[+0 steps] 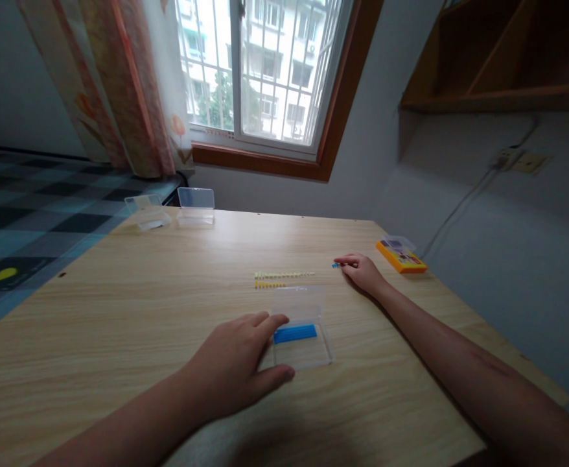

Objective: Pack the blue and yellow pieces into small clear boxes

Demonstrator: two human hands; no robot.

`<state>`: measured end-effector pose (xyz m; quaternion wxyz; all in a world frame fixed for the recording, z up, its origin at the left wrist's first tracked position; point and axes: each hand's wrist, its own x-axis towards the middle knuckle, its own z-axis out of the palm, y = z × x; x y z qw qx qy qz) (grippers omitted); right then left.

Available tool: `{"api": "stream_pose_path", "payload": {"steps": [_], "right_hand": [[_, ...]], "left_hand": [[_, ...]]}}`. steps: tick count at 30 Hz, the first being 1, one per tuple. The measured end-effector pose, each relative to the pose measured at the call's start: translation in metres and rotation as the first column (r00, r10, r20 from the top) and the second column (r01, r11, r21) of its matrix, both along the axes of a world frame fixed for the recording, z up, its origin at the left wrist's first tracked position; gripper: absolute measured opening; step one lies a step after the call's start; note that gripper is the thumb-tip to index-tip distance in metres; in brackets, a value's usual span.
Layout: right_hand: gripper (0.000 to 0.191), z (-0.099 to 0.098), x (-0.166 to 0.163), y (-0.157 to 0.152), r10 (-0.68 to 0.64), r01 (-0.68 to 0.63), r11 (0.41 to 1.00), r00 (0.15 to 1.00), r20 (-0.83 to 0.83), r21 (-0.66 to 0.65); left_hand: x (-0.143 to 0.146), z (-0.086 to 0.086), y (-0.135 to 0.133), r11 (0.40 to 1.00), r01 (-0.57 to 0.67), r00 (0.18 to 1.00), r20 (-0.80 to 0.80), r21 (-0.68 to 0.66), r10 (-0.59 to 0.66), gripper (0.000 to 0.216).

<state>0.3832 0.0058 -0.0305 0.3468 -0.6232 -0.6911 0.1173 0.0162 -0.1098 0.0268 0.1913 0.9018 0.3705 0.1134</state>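
My left hand (238,357) is at the left side of a clear plastic box (326,350), its thumb at the near edge and its index finger at the far edge. Inside the box lies a bundle of blue strips (295,333), and its lid stands open on the far side. Farther off to the right, my right hand (359,272) rests on the table with its fingers pinched together. Small blue pieces (334,265) show at those fingertips; exactly what is between them is partly hidden.
Left of my right hand run a row of small pale-yellow pieces (284,276) and a shorter row of yellow pieces (269,285). Two open clear boxes (151,214) stand at the table's far left corner. An orange box (401,257) lies by the right edge.
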Motion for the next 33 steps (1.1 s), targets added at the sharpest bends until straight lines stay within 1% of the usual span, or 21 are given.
{"api": "stream_pose_path", "payload": {"steps": [5,12,18,21,22,24,25,26,27,28,29,31,33], "right_hand": [[0.034,0.002,-0.002,0.0,0.05,-0.05,0.999,0.999,0.006,0.003],[0.023,0.007,-0.006,-0.005,0.076,-0.077,0.997,0.996,0.037,0.021],[0.022,0.013,-0.014,-0.013,0.09,-0.092,0.993,0.995,0.032,0.075],[0.024,0.028,-0.014,-0.025,0.129,-0.131,0.987,0.991,0.024,0.095],[0.025,0.036,-0.014,-0.031,0.155,-0.156,0.983,0.988,0.023,0.094],[0.026,0.056,-0.016,-0.047,0.257,-0.258,0.964,0.966,0.027,0.061],[0.025,0.067,-0.018,-0.057,0.33,-0.331,0.943,0.944,0.031,0.033],[0.025,0.078,-0.023,-0.067,0.473,-0.472,0.881,0.88,0.039,-0.036],[0.023,0.088,-0.03,-0.077,0.598,-0.592,0.8,0.8,0.048,-0.099],[0.02,0.095,-0.038,-0.087,0.69,-0.677,0.721,0.722,0.056,-0.146],[0.018,0.101,-0.048,-0.095,0.743,-0.722,0.664,0.667,0.06,-0.193],[0.018,0.105,-0.069,-0.109,0.798,-0.762,0.59,0.6,0.051,-0.267],[0.021,0.102,-0.087,-0.117,0.816,-0.762,0.564,0.574,0.072,-0.317]], "left_hand": [[0.001,0.001,0.0,1.0,-0.001,1.0,-0.007,-0.002,0.001,0.058],[0.0,-0.001,0.001,1.0,0.004,1.0,-0.006,0.01,-0.004,0.059],[0.001,0.0,0.001,1.0,0.003,1.0,-0.018,-0.003,-0.003,0.059],[0.001,0.001,0.001,1.0,0.001,1.0,-0.027,-0.011,-0.001,0.06],[0.001,0.001,0.001,1.0,0.002,1.0,-0.024,-0.011,-0.002,0.06],[0.001,0.0,0.0,1.0,0.0,1.0,-0.015,-0.011,0.0,0.06],[0.0,0.0,0.0,1.0,-0.001,1.0,-0.013,-0.013,0.001,0.06],[0.0,-0.001,0.0,1.0,-0.002,1.0,-0.011,-0.014,0.002,0.06],[0.0,-0.001,-0.001,1.0,-0.003,1.0,-0.011,-0.014,0.002,0.06],[0.0,-0.002,-0.001,1.0,-0.004,1.0,-0.011,-0.012,0.004,0.061],[0.001,-0.002,0.0,1.0,-0.005,1.0,-0.009,-0.008,0.005,0.061],[0.001,-0.002,0.0,1.0,-0.011,1.0,-0.002,0.003,0.011,0.061],[0.002,-0.002,0.0,1.0,-0.013,1.0,0.0,0.005,0.013,0.061]]}}
